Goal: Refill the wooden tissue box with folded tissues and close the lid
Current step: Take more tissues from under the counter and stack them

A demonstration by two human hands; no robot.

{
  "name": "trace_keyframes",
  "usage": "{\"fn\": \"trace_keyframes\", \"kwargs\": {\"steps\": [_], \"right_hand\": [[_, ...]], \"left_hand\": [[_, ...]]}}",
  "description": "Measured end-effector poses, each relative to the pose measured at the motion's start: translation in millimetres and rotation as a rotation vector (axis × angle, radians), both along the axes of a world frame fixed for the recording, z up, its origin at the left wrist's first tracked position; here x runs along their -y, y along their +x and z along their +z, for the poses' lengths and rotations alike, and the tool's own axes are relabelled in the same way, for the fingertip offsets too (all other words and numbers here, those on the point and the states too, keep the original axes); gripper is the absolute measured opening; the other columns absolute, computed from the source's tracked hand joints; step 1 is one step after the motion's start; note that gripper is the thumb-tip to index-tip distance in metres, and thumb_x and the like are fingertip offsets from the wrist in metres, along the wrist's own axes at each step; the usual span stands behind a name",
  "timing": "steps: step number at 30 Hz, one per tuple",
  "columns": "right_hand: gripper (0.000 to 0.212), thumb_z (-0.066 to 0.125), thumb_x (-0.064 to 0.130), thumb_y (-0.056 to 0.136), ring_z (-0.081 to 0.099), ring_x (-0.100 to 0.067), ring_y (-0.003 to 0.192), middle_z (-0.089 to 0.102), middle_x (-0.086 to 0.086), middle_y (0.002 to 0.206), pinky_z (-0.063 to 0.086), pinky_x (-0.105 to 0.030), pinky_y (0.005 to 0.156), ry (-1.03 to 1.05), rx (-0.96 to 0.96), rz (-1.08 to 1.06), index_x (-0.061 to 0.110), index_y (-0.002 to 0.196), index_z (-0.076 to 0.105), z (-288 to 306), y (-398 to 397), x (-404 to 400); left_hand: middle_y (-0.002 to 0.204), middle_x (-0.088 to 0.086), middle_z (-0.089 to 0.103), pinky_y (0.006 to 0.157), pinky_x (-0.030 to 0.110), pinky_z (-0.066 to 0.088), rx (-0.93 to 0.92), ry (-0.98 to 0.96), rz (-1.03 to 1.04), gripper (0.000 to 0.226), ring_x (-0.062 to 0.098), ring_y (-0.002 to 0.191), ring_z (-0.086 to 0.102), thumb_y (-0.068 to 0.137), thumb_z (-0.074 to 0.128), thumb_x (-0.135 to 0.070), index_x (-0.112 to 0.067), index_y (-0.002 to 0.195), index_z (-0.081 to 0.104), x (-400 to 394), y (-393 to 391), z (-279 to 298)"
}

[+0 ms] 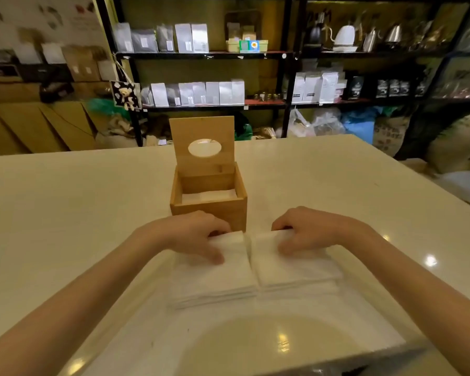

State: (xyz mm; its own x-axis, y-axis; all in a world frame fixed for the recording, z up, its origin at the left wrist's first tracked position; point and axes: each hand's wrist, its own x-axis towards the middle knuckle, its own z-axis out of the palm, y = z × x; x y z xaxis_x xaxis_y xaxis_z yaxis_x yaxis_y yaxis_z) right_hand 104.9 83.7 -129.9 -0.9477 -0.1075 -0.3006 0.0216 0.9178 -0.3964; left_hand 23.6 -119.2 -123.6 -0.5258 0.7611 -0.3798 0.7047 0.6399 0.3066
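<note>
Wooden tissue box [208, 210] lid [202, 139] upright, hands on tissue stacks [215, 270]

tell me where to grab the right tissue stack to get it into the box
Pinch the right tissue stack across its far and near edges, coming from above, fingers over the far edge, thumb on the near side, as the right hand looks placed. It lies flat and loose, so squeeze all its layers. The wooden box stands open just beyond.
</note>
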Motion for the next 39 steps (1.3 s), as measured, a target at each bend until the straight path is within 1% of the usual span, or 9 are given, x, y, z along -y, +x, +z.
{"fn": "trace_keyframes", "kwargs": {"steps": [4,9,11,17,22,25,31,35,39], "right_hand": [[0.031,0.059,0.032,0.069,0.053,-0.017,0.069,0.060,-0.001,0.076,0.044,-0.035,0.065,-0.017,0.006,0.049,0.009,0.088,0.063,0,-11,-5],[0.029,0.061,0.026,0.079,0.059,-0.018,0.086,0.065,-0.001,0.098,0.049,-0.034,0.077,0.024,0.028,0.089,0.017,0.106,0.061,1,-11,-7],[0.035,0.061,0.030,0.080,0.058,-0.017,0.094,0.063,0.002,0.106,0.050,-0.033,0.083,0.041,0.026,0.101,0.021,0.113,0.057,0,-10,-8],[0.073,0.062,0.041,0.081,0.028,-0.006,0.132,0.033,0.012,0.145,0.026,-0.024,0.108,-0.050,-0.176,0.055,0.033,0.142,0.022,-3,8,-30],[0.064,0.055,0.040,0.086,0.031,-0.008,0.132,0.036,0.009,0.143,0.028,-0.030,0.110,-0.088,-0.123,0.019,0.033,0.142,0.025,-23,20,-50],[0.063,0.057,0.036,0.085,0.034,-0.007,0.128,0.038,0.008,0.141,0.029,-0.023,0.104,-0.068,-0.091,0.046,0.028,0.141,0.028,-25,23,-50],[0.064,0.066,0.032,0.079,0.043,-0.010,0.112,0.047,0.004,0.123,0.037,-0.027,0.097,0.014,-0.015,0.093,0.023,0.135,0.037,-10,16,-40],[0.049,0.069,0.029,0.076,0.052,-0.015,0.097,0.053,0.005,0.104,0.047,-0.033,0.086,0.009,0.070,0.070,0.019,0.120,0.050,-5,10,-34],[0.038,0.071,0.030,0.073,0.059,-0.021,0.091,0.062,-0.003,0.101,0.050,-0.039,0.080,0.020,0.092,0.041,0.014,0.105,0.058,-4,7,-35]], "left_hand": [[0.105,-0.012,0.056,0.080,0.021,0.042,-0.023,0.024,0.043,0.035,0.009,0.094,0.052,0.081,0.063,-0.031,-0.027,0.115,0.054,-1,2,-2],[0.130,-0.011,0.047,0.097,0.028,0.042,-0.271,0.009,-0.031,0.053,0.010,0.115,0.047,0.084,0.057,-0.037,-0.031,0.133,0.038,-9,20,-1],[0.134,-0.013,0.043,0.099,0.027,0.041,-0.267,0.083,-0.069,0.056,0.008,0.118,0.045,0.085,0.053,-0.043,-0.031,0.136,0.034,-15,27,2],[0.148,-0.012,0.026,0.105,0.022,0.030,-0.158,0.172,-0.090,0.065,0.007,0.130,0.031,0.089,0.042,-0.049,-0.030,0.144,0.014,-43,36,-8],[0.135,-0.002,0.042,0.101,0.031,0.038,-0.122,0.082,-0.039,0.056,0.014,0.120,0.042,0.091,0.041,-0.044,-0.022,0.140,0.029,-57,33,-15],[0.123,-0.001,0.047,0.095,0.037,0.044,-0.140,0.003,-0.031,0.052,0.016,0.109,0.048,0.086,0.048,-0.045,-0.019,0.130,0.041,-61,33,-13],[0.119,0.000,0.049,0.090,0.034,0.045,-0.160,-0.151,-0.087,0.051,0.018,0.106,0.049,0.082,0.055,-0.043,-0.020,0.126,0.045,-78,29,-8],[0.114,-0.002,0.053,0.088,0.033,0.043,-0.104,-0.226,-0.073,0.049,0.019,0.103,0.051,0.080,0.060,-0.041,-0.021,0.123,0.046,-87,25,-3],[0.101,-0.004,0.051,0.078,0.028,0.038,-0.071,-0.230,-0.061,0.042,0.018,0.096,0.050,0.079,0.062,-0.040,-0.021,0.115,0.050,-89,23,0]]}}
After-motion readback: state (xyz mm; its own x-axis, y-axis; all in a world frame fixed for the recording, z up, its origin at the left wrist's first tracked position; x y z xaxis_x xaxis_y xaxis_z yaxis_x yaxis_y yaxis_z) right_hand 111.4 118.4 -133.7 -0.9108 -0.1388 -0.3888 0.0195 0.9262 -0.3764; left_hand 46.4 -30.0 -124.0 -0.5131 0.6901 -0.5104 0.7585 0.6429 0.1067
